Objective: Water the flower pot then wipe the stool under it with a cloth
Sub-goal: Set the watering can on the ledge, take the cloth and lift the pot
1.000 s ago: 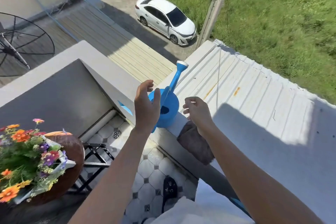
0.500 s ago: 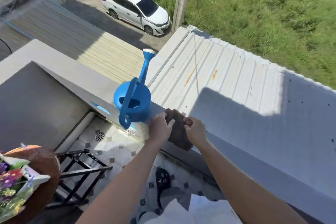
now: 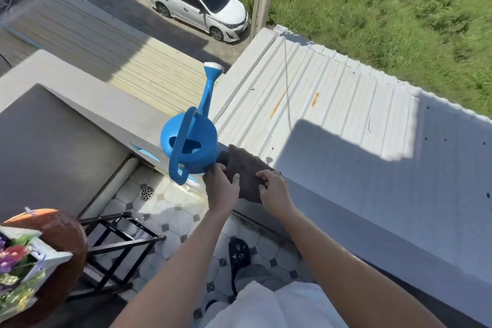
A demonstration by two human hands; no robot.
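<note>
Brown cloth (image 3: 246,172) sits draped over the grey ledge (image 3: 111,112) edge, and both my hands are on it. My left hand (image 3: 222,188) clamps the cloth's near-left side, fingers (image 3: 235,178) curled and pressed onto the fabric, thumb side hidden. My right hand (image 3: 274,189) pinches the right edge of the cloth, fingers bent over the fabric. Cloth hangs partly down the inner face of the ledge, below my knuckles.

Blue watering can (image 3: 190,148) stands upright on the ledge just left of my left hand, touching or nearly touching the cloth's far corner; cannot tell which. Its handle loops over the inner edge toward me, spout points away.

Beyond my fingers is a corrugated metal roof (image 3: 306,98), half in shadow. Ledge top to the right of my right hand runs bare along its length.

Well down-left of my hands, the flower pot (image 3: 57,234) with coloured flowers (image 3: 13,261) shows at the frame edge; the stool under it is not clear in view. A black metal frame (image 3: 119,237) sits between the pot and my left forearm, on the tiled floor (image 3: 170,210). Open tile lies below my arms, with a floor drain (image 3: 146,192) near the corner and a dark sandal (image 3: 239,250) under my wrists.
</note>
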